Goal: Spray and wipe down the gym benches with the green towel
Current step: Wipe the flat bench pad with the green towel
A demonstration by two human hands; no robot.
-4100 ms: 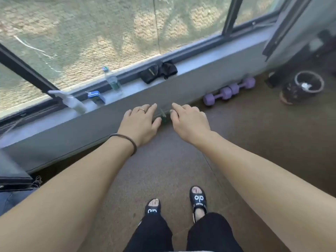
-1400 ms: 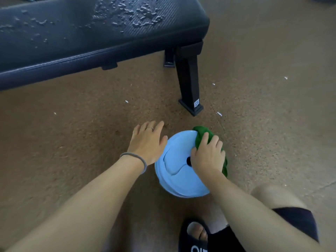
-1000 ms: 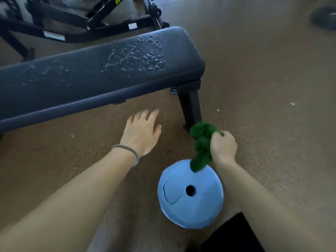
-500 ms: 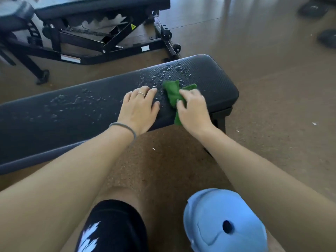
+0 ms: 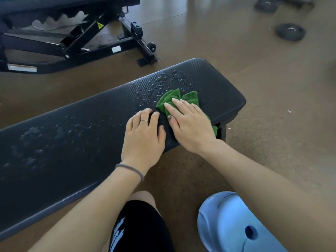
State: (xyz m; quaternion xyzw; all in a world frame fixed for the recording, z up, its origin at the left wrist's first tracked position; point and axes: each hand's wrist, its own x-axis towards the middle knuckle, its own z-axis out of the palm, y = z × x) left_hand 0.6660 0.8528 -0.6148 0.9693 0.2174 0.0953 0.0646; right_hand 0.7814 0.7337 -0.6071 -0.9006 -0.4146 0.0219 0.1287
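A flat black gym bench [image 5: 76, 142] runs across the view, its pad beaded with spray droplets near the right end and at the left. The green towel [image 5: 174, 99] lies crumpled on the pad's right end. My right hand [image 5: 187, 128] presses flat on the towel with straight fingers; part of the cloth hangs over the near edge by my wrist. My left hand [image 5: 143, 137] rests on the pad just left of the towel, its fingertips slightly bent against the surface. No spray bottle is in view.
A second, adjustable bench with a black steel frame [image 5: 76, 44] stands behind. A light blue round object [image 5: 234, 228] with a hole sits on the brown floor by my knee. Dark weight plates [image 5: 290, 31] lie at the far right.
Both hands have shifted slightly right along the pad, the right one pushing the towel further onto the wet patch. My view has dipped closer to the bench.
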